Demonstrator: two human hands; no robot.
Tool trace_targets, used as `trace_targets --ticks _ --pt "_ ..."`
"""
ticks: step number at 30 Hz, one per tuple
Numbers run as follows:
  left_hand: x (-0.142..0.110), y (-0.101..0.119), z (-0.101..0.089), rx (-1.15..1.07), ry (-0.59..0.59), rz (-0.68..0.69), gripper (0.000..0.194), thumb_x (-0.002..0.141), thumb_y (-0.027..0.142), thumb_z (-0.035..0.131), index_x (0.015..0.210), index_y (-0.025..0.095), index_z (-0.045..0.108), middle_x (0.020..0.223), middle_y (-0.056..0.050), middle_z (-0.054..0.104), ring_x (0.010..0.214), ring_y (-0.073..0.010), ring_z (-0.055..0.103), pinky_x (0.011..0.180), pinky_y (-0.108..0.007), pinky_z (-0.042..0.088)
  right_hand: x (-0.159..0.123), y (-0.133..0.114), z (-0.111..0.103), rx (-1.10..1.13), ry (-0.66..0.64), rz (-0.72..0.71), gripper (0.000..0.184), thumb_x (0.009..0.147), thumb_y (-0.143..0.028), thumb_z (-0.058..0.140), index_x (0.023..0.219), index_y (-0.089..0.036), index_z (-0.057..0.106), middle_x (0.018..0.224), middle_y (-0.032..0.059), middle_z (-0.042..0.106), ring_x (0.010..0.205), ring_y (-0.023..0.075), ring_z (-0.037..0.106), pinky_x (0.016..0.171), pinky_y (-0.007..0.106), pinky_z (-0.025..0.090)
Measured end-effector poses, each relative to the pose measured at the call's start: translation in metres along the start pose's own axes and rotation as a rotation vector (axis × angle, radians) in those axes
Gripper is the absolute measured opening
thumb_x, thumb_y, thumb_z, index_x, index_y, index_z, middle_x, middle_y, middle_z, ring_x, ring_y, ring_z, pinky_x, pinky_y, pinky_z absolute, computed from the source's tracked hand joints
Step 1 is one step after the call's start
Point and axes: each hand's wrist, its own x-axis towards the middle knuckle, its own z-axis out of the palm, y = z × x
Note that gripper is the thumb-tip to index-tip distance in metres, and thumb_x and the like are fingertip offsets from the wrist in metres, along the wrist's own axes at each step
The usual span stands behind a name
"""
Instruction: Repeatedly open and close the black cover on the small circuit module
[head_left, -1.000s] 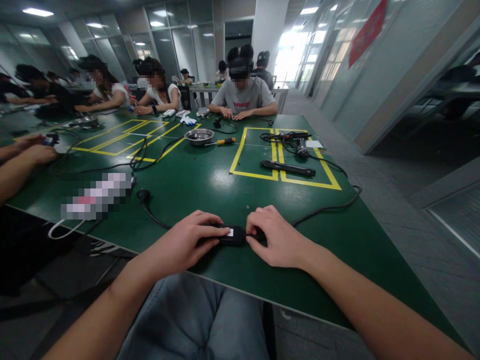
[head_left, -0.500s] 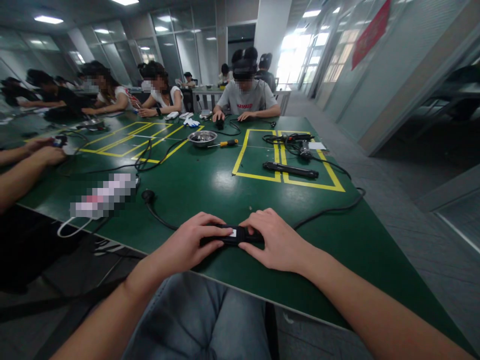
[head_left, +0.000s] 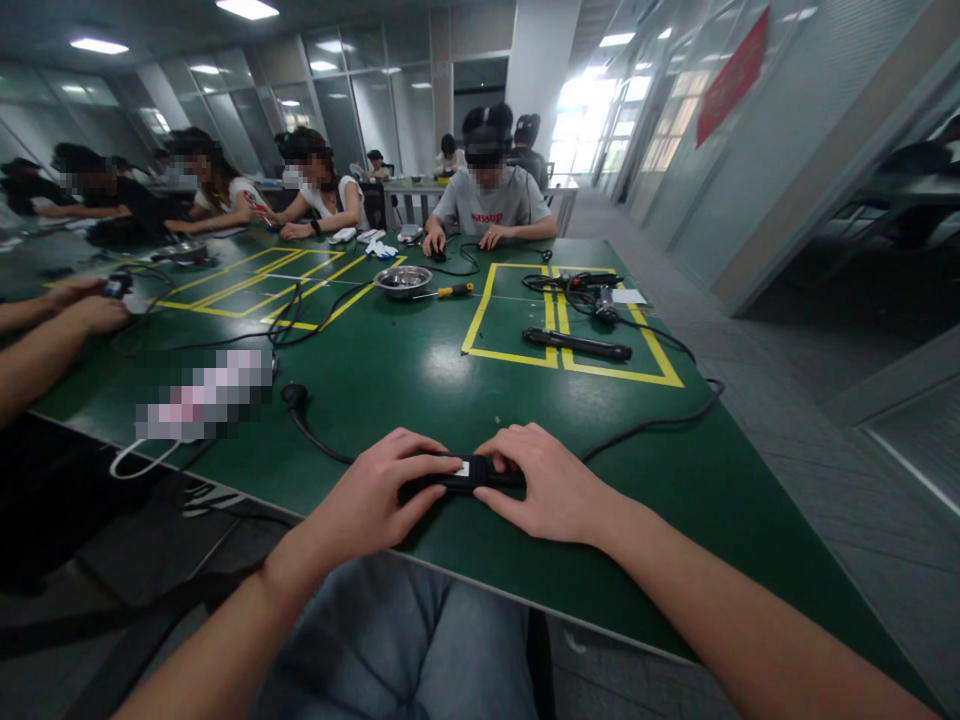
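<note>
Both of my hands are on the black block, which lies flat on the green table close to the near edge, right in front of my lap. My left hand grips its left part, a finger beside the white label and the thumb against the near side. My right hand pinches the right end, fingers curled over the far side and thumb tip against the near side; the palm hides whatever lies beneath it. One cord runs out past the right hand, another leads from behind the left hand to the plug; I cannot tell how either meets the block, since my fingers cover both ends. To do this well, I would let the left hand act as the clamp, pressing the block lightly into the table so it cannot twist, and leave finer movement to the right. Any push or pull should follow the block's long axis, with thumb and fingers sharing the load evenly, because a sideways lever could bend the cord where it leaves. The right-hand cord has slack, which helps; I would avoid snagging it with my wrist. The black bar, screwdriver and bowl sit well beyond my fingers, so my forearms have room to work without crossing.
</note>
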Motion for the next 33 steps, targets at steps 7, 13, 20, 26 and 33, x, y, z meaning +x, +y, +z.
trace_targets --ticks 7,13,20,26,33 --pt "0.0 -0.002 0.0 -0.074 0.009 -0.041 0.03 0.109 0.03 0.061 0.136 0.023 0.073 0.128 -0.01 0.077 0.118 -0.026 0.07 0.106 -0.04 0.057 0.001 -0.001 0.001 0.024 -0.025 0.088 0.042 0.088 -0.028 0.085 0.121 -0.021 0.06 0.088 -0.0017 0.064 0.081 0.0212 0.06 0.083 0.038 0.042" --pt "0.007 -0.007 0.001 -0.055 0.178 -0.268 0.024 0.106 0.034 0.062 0.124 0.021 0.07 0.115 -0.008 0.08 0.103 -0.0254 0.074 0.092 -0.039 0.06 0.0 -0.003 0.001 0.05 -0.013 0.17 0.044 0.086 -0.032 0.086 0.111 -0.024 0.051 0.088 -0.002 0.062 0.082 0.0216 0.058 0.077 0.035 0.042" --pt "0.027 -0.013 -0.003 -0.015 0.031 -0.254 0.015 0.098 0.021 0.066 0.111 0.024 0.073 0.125 -0.008 0.082 0.116 -0.0282 0.076 0.105 -0.045 0.059 0.001 -0.002 0.001 -0.007 -0.027 0.079 0.033 0.088 -0.029 0.085 0.106 -0.022 0.058 0.087 -0.0018 0.061 0.081 0.0204 0.058 0.081 0.036 0.04" --pt "0.011 -0.01 -0.012 0.029 0.041 -0.177 0.019 0.103 0.029 0.061 0.112 0.023 0.077 0.136 -0.011 0.076 0.124 -0.0297 0.072 0.11 -0.047 0.056 0.0 -0.005 -0.002 -0.046 -0.05 0.065 0.028 0.089 -0.027 0.084 0.108 -0.02 0.065 0.09 0.0015 0.066 0.081 0.0208 0.06 0.08 0.036 0.041" --pt "-0.012 -0.002 -0.011 0.049 0.021 -0.194 0.022 0.1 0.032 0.072 0.119 0.023 0.077 0.113 -0.008 0.076 0.105 -0.0261 0.072 0.092 -0.037 0.059 -0.003 -0.003 -0.005 -0.032 -0.071 0.106 0.029 0.091 -0.028 0.081 0.115 -0.019 0.069 0.091 0.0024 0.068 0.078 0.0199 0.063 0.073 0.033 0.043"
